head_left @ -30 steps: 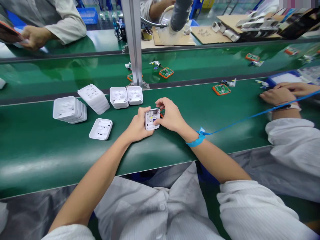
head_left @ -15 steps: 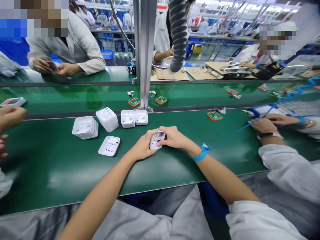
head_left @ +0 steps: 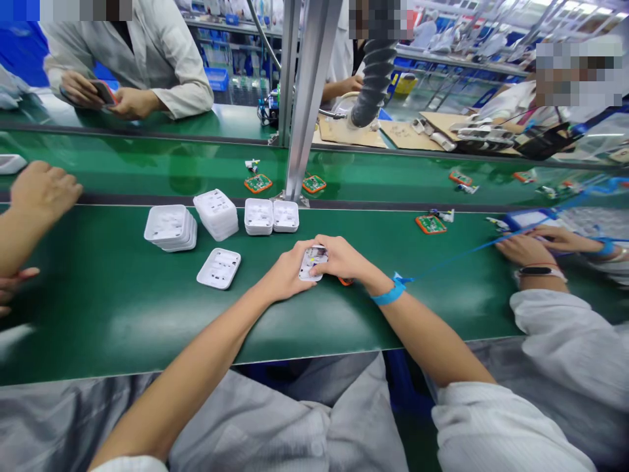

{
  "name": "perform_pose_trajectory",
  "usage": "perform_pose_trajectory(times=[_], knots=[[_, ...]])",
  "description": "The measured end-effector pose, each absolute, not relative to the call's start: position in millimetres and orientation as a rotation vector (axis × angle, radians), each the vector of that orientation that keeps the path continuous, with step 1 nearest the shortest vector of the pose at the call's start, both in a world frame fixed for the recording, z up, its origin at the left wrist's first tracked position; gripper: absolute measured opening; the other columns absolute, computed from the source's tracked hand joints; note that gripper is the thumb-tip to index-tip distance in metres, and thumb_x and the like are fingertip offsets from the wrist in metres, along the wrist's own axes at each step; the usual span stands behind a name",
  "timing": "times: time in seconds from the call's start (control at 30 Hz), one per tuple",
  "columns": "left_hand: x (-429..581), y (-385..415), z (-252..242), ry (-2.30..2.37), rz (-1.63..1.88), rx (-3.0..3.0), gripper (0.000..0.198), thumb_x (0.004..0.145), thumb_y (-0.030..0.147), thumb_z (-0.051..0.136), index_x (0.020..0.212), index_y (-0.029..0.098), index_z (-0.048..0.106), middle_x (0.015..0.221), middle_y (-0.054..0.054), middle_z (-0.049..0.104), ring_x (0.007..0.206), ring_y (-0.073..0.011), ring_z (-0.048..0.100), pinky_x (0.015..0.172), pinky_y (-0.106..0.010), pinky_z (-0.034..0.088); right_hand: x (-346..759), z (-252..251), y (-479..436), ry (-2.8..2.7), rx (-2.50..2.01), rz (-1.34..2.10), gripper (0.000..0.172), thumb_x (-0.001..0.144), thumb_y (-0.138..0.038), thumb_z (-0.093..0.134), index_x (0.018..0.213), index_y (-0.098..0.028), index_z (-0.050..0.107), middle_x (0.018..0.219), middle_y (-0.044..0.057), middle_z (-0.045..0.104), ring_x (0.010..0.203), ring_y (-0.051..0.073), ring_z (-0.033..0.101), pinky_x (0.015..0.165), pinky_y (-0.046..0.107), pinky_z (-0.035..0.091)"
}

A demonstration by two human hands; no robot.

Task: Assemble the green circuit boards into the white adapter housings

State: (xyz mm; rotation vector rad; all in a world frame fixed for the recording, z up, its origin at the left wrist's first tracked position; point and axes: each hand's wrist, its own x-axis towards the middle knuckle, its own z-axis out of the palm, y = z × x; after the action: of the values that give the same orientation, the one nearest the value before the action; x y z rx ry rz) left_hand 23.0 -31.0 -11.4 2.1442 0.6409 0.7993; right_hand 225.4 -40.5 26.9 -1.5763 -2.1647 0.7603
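Note:
A small white plastic casing (head_left: pixel 308 267) with parts inside it is held low over the green bench, in front of me. My left hand (head_left: pixel 286 270) grips its left side, fingers at the back edge and thumb at the front. From the right, my right hand (head_left: pixel 343 261) closes on it, with the thumb pressed into the open inside. Under the right palm an orange-edged piece (head_left: pixel 346 281) peeks out, mostly hidden. One loose white casing (head_left: pixel 219 269) lies face up to the left, apart from my hands.
White casings stand in stacks (head_left: pixel 170 227) at the back left, with another stack (head_left: pixel 216 214) beside them. A metal post (head_left: pixel 309 98) rises behind. A green circuit board (head_left: pixel 431 224) lies right. Co-workers' hands (head_left: pixel 42 193) are at left and right (head_left: pixel 528 252). A blue wrist cord crosses the right.
My view has tilted slightly. Both hands stay on the casing. The orange-edged piece now shows below my right palm, and the co-worker's hand at left has come further into view.

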Motion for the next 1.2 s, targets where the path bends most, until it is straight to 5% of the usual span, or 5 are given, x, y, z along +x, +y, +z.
perform_pose_trajectory(times=[0.17, 0.33, 0.5, 0.73, 1.2], knots=[[25.4, -31.2, -12.9, 0.68, 0.777, 2.123, 0.09, 0.074, 0.023, 0.078, 0.149, 0.028, 0.03, 0.139, -0.01, 0.055, 0.12, -0.0286, 0.061, 0.103, -0.042, 0.049, 236.1, 30.0, -33.3, -2.148, -1.45, 0.925, 0.04, 0.061, -0.027, 0.085, 0.094, -0.018, 0.064, 0.091, 0.0, 0.068, 0.081, 0.017, 0.059, 0.072, 0.026, 0.041], [31.5, -26.4, -25.4, 0.808, 0.905, 1.987, 0.1, 0.077, 0.032, 0.077, 0.151, 0.027, 0.008, 0.128, -0.011, 0.047, 0.089, -0.0163, 0.061, 0.083, -0.038, 0.055, 273.0, 37.3, 19.2, -1.769, -1.674, 0.836, 0.037, 0.049, -0.023, 0.089, 0.077, -0.018, 0.064, 0.072, -0.002, 0.067, 0.068, 0.017, 0.06, 0.065, 0.026, 0.046], [28.1, -28.1, -22.8, 0.784, 0.852, 2.046, 0.076, 0.085, 0.029, 0.067, 0.144, 0.025, 0.019, 0.119, -0.007, 0.049, 0.088, -0.0142, 0.057, 0.084, -0.037, 0.053, 279.9, 29.0, 76.1, -1.443, -1.815, 0.453, 0.023, 0.088, -0.032, 0.056, 0.101, -0.015, 0.063, 0.074, 0.004, 0.067, 0.071, 0.019, 0.063, 0.07, 0.031, 0.052], [25.5, -35.0, 0.6, 0.703, 0.601, 2.344, 0.021, 0.09, 0.028, 0.063, 0.107, 0.019, 0.055, 0.111, -0.009, 0.056, 0.092, -0.0195, 0.058, 0.087, -0.038, 0.053, 248.5, -13.2, 57.0, -1.749, -1.777, 0.26, 0.018, 0.087, -0.03, 0.06, 0.099, -0.017, 0.066, 0.092, 0.011, 0.071, 0.094, 0.025, 0.062, 0.092, 0.037, 0.046], [30.2, -48.6, 5.4, 0.792, 0.497, 2.595, 0.021, 0.09, 0.03, 0.065, 0.106, 0.017, 0.063, 0.114, -0.01, 0.061, 0.103, -0.0251, 0.059, 0.091, -0.04, 0.046, 248.6, 0.7, 78.0, -1.871, -1.713, 0.186, 0.023, 0.095, -0.028, 0.047, 0.098, -0.016, 0.067, 0.088, 0.009, 0.07, 0.082, 0.022, 0.062, 0.079, 0.033, 0.045]])
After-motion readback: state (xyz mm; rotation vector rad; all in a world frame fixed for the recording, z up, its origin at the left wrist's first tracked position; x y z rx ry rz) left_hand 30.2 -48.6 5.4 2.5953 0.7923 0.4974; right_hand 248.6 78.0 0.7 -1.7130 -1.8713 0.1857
